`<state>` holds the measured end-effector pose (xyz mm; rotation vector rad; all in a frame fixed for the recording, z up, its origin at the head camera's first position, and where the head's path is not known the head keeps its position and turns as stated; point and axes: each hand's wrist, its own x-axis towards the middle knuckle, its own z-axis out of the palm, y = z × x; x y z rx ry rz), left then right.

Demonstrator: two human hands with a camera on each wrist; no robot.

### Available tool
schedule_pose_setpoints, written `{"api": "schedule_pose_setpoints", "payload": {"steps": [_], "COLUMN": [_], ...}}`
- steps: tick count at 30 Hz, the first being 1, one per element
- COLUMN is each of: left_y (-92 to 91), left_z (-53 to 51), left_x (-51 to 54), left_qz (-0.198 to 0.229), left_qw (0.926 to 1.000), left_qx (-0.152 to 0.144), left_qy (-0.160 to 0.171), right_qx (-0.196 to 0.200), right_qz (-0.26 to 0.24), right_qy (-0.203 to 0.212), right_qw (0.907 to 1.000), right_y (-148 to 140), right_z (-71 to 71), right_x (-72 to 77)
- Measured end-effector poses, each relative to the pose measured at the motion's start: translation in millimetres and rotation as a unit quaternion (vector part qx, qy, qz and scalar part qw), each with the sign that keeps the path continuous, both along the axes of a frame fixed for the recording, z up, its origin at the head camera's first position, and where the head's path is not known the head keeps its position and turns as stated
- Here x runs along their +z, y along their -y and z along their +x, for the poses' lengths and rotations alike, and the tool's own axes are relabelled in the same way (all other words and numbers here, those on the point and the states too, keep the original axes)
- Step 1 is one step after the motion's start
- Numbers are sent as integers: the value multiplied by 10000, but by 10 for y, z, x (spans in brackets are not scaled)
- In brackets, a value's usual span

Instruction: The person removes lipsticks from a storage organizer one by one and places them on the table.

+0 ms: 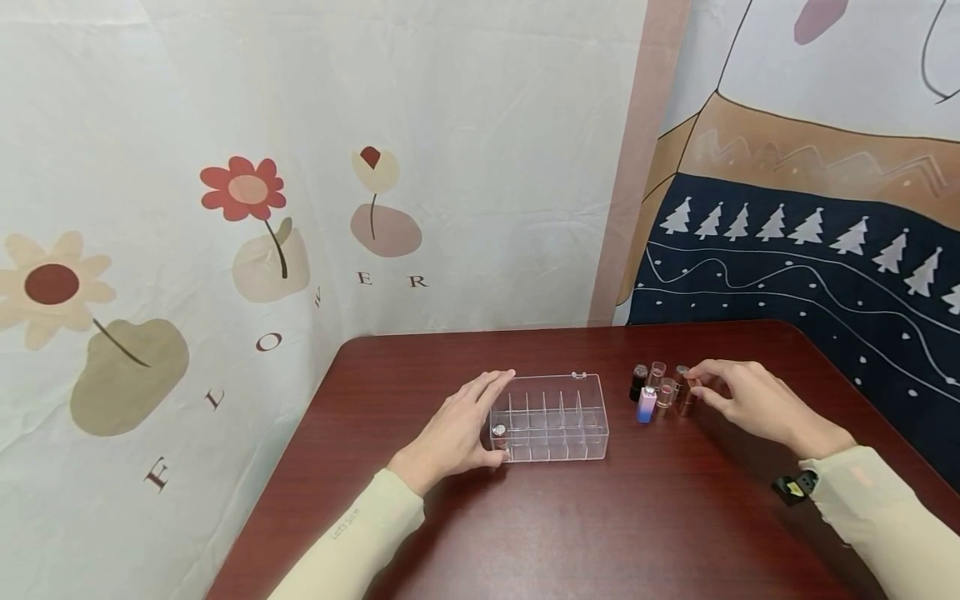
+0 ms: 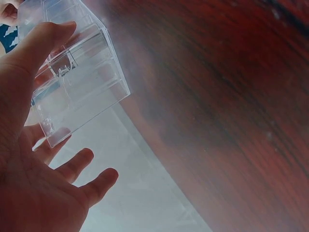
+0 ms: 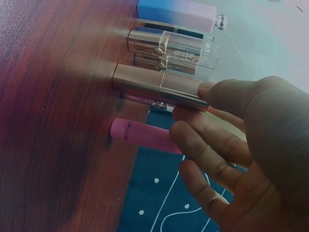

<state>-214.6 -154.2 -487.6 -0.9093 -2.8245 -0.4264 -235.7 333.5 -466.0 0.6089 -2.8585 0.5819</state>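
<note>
My left hand (image 1: 457, 429) holds the left end of a clear divided plastic box (image 1: 555, 454), thumb at its near corner and fingers at the far side. The left wrist view shows the box (image 2: 91, 92) between thumb and fingers. One lipstick (image 1: 499, 431) stands in a compartment at the left end. At the right, my right hand (image 1: 757, 404) pinches the top of a rose-gold lipstick tube (image 3: 145, 82) between thumb and fingers. Its base appears to touch the table, though this is hard to tell.
Beside the held tube stand a blue-to-pink lipstick (image 1: 646, 406), a black one (image 1: 638, 383), clear-capped tubes (image 1: 664, 397) and a pink tube (image 3: 145, 135). All are on the dark red wooden table (image 1: 525, 533). Printed cloth (image 1: 487, 167) hangs behind the table.
</note>
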Motion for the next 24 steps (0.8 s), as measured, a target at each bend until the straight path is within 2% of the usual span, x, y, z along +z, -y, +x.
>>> {"api": "schedule_pose_setpoints", "payload": {"steps": [9, 24], "left_y": [-1, 3], "left_z": [2, 0], "left_x": [5, 10], "left_qz": [-44, -23], "left_qw": [10000, 9999], "left_qx": [4, -65], "left_qy": [9, -101], "right_qx": [41, -9], "right_qz": [-6, 1], "right_qy": [-91, 68], "right_qw": [10000, 10000], "right_y": [11, 22], "right_z": [-34, -33], "right_x": [3, 45]}}
